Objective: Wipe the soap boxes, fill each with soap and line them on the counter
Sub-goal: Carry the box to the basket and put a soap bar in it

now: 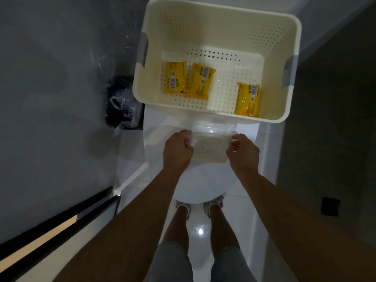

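Note:
A clear plastic soap box is held between both hands above a closed white toilet lid. My left hand grips its left end and my right hand grips its right end. The box's transparent lid stands open toward the far side. Beyond it a cream perforated basket sits on the toilet's back. Inside lie three yellow wrapped soap bars: one at the left, one beside it, one at the right. Another clear box lies between them, hard to make out.
A black bin lined with clear plastic stands left of the toilet against a grey wall. A dark-framed glass door runs along the lower left. My feet stand on glossy white floor tiles close to the toilet's front.

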Tool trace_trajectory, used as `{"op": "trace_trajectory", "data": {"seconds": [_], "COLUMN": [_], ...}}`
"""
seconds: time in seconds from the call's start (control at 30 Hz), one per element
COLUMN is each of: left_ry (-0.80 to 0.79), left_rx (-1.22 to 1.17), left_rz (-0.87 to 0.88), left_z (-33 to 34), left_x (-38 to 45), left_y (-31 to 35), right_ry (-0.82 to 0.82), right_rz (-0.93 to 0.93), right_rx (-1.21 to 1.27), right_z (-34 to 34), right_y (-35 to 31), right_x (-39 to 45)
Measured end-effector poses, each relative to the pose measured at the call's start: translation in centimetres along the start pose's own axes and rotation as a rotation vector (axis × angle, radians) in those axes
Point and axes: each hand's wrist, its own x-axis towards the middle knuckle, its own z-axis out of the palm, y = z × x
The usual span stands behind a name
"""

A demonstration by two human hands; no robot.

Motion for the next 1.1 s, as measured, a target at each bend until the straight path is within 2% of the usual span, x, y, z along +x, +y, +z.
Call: {"op": "trace_trajectory", "data": {"seconds": [0.17, 0.33, 0.47, 0.53, 0.7, 0.8, 0.97, 1.1], "left_ry": [0.013, 0.136, 0.253, 0.235, 0.017, -0.068, -0.115, -0.124], "left_rx": [0.032, 0.084, 0.082, 0.114, 0.360, 0.417, 0.546, 0.539], "left_rz": [0.044, 0.164, 0.294, 0.305, 0.200, 0.153, 0.161, 0.167], "left_z": [-2.9, -7.4, -10.5, -11.3, -10.3, -8.7, -6.1, -5.1], "left_x": [-2.3, -4.4, -3.1, -1.1, 5.6, 8.7, 11.5, 12.5], "left_y": [1.8, 5.9, 9.6, 11.2, 13.2, 13.4, 12.6, 11.9], "right_ry": [0.024, 0.092, 0.156, 0.172, 0.050, -0.062, -0.193, -0.327], "right_rz": [0.022, -0.070, -0.270, -0.367, -0.379, -0.365, -0.405, -0.426], "right_rx": [0.080, 0.110, 0.152, 0.146, 0.013, -0.072, -0.170, -0.131], "right_z": [-3.6, -9.4, -13.0, -13.6, -10.7, -8.2, -5.4, -4.3], "right_y": [-1.1, -4.1, -7.5, -9.2, -12.2, -12.7, -13.0, -13.5], "right_x": [-2.8, -5.5, -4.7, -2.7, 4.8, 8.5, 13.0, 14.8]}}
